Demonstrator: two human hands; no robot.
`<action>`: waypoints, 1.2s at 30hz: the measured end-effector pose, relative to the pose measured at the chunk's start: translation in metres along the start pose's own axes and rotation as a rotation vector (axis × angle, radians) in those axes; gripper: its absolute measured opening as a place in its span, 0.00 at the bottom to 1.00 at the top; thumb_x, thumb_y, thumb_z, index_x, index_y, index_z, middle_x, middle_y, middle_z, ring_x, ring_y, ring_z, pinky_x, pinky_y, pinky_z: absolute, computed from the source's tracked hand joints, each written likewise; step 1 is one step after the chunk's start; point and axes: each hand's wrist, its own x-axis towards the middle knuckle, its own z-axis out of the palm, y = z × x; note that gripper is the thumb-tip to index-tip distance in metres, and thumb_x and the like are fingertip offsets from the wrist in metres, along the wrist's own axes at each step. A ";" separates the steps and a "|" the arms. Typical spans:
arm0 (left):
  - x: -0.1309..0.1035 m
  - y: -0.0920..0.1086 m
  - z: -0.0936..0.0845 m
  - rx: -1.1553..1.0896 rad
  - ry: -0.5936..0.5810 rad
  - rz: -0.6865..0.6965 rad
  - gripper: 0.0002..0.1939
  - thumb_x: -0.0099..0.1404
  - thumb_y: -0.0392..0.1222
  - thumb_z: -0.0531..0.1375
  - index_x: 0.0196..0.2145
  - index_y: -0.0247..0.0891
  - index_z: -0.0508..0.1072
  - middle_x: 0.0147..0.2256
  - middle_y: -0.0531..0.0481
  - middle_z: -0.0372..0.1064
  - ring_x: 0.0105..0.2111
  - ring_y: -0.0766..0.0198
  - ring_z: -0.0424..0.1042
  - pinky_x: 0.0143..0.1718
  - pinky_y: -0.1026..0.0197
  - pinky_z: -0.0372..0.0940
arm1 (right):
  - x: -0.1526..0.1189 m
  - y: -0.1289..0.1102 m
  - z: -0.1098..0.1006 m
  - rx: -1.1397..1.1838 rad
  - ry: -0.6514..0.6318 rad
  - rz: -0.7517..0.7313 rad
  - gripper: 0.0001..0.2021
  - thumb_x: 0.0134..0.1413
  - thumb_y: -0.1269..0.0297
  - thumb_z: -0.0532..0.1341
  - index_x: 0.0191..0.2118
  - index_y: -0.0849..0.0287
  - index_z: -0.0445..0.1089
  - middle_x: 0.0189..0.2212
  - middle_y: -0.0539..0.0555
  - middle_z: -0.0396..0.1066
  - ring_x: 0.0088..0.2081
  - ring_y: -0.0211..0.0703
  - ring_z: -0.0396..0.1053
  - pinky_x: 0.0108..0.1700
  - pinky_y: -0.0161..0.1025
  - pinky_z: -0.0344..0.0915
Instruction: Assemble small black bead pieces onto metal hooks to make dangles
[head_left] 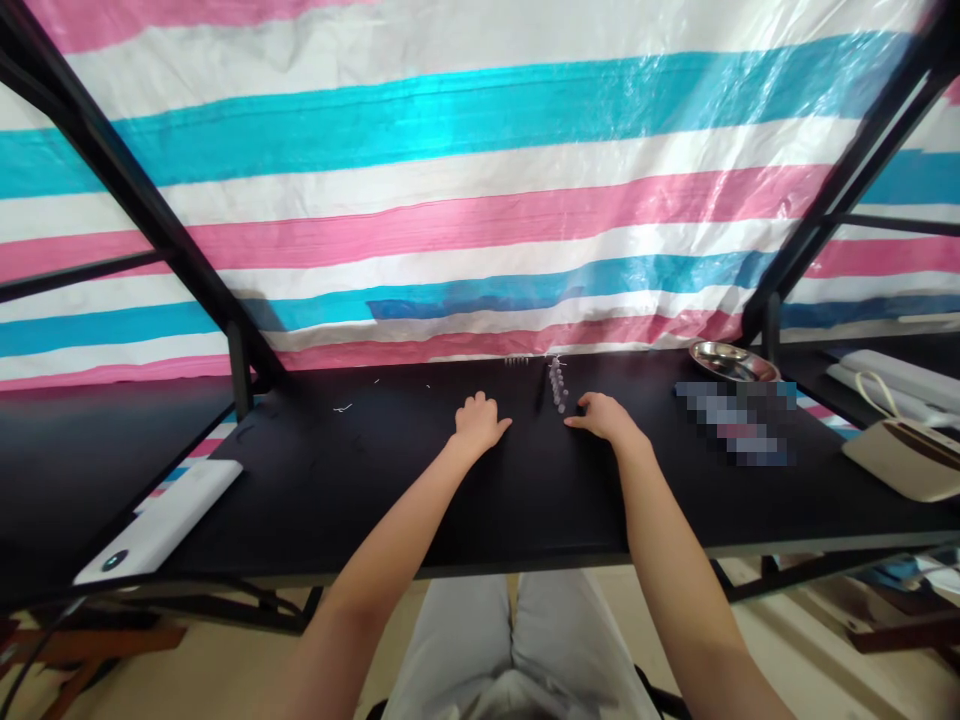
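My left hand (480, 422) rests on the black table (315, 510) near its middle, fingers apart and nothing in it. To its right, my right hand (598, 415) is on the tabletop with thumb and fingers apart, also holding nothing visible. Between the two hands, nearer the right one, lies a string of small greyish-purple pieces (557, 385), running from the table's back edge toward me. Beside its far end is a short row of tiny pieces (517, 361), too small to make out.
A round metal dish (733, 362) stands at the back right, with a blurred item (739, 425) in front. Farther right lies a beige pouch (904, 460). A white power bank (169, 520) is at the left. Thin white scraps (343, 408) lie left of my hands. Black frame bars rise on both sides.
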 end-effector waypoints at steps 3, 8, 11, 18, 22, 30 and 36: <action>-0.007 -0.009 0.012 -0.001 0.003 0.031 0.27 0.63 0.55 0.46 0.53 0.34 0.62 0.56 0.37 0.55 0.55 0.48 0.55 0.52 0.48 0.54 | 0.003 0.002 0.004 0.019 0.010 -0.050 0.24 0.38 0.54 0.67 0.42 0.62 0.70 0.37 0.58 0.70 0.36 0.44 0.69 0.36 0.35 0.62; -0.011 -0.016 0.030 -0.097 -0.106 0.064 0.35 0.64 0.60 0.34 0.63 0.38 0.42 0.64 0.43 0.31 0.63 0.49 0.31 0.58 0.39 0.33 | 0.006 0.003 0.010 0.039 0.054 -0.118 0.21 0.38 0.55 0.67 0.40 0.62 0.71 0.37 0.57 0.69 0.36 0.43 0.68 0.38 0.35 0.62; -0.011 -0.016 0.033 -0.104 -0.094 0.080 0.38 0.62 0.64 0.34 0.63 0.40 0.38 0.64 0.45 0.27 0.63 0.50 0.28 0.58 0.38 0.28 | 0.007 0.003 0.012 0.052 0.058 -0.126 0.21 0.39 0.55 0.66 0.40 0.63 0.71 0.37 0.57 0.69 0.36 0.43 0.68 0.38 0.35 0.62; -0.011 -0.017 0.035 -0.112 -0.051 0.112 0.37 0.62 0.63 0.34 0.63 0.42 0.36 0.64 0.49 0.25 0.63 0.54 0.27 0.58 0.39 0.25 | 0.008 0.003 0.016 0.096 0.055 -0.134 0.20 0.39 0.56 0.66 0.40 0.63 0.71 0.36 0.57 0.69 0.35 0.41 0.68 0.38 0.35 0.62; -0.010 -0.013 0.038 -0.118 -0.022 0.155 0.35 0.63 0.61 0.34 0.63 0.43 0.37 0.64 0.51 0.27 0.63 0.58 0.29 0.59 0.41 0.26 | 0.009 0.001 0.017 0.104 0.057 -0.139 0.19 0.40 0.57 0.66 0.38 0.64 0.71 0.35 0.57 0.69 0.34 0.41 0.68 0.38 0.34 0.62; -0.002 0.011 0.041 -0.120 0.049 0.277 0.32 0.65 0.57 0.36 0.63 0.45 0.37 0.64 0.53 0.29 0.63 0.59 0.32 0.60 0.42 0.27 | 0.007 -0.005 0.017 0.122 0.076 -0.153 0.15 0.41 0.58 0.65 0.35 0.62 0.70 0.33 0.55 0.69 0.34 0.39 0.68 0.37 0.34 0.62; 0.005 0.028 0.039 -0.096 0.103 0.325 0.30 0.66 0.55 0.39 0.63 0.48 0.39 0.64 0.55 0.31 0.63 0.59 0.33 0.60 0.45 0.28 | 0.007 -0.007 0.017 0.121 0.079 -0.164 0.14 0.41 0.58 0.65 0.34 0.62 0.70 0.32 0.54 0.68 0.33 0.38 0.67 0.36 0.33 0.61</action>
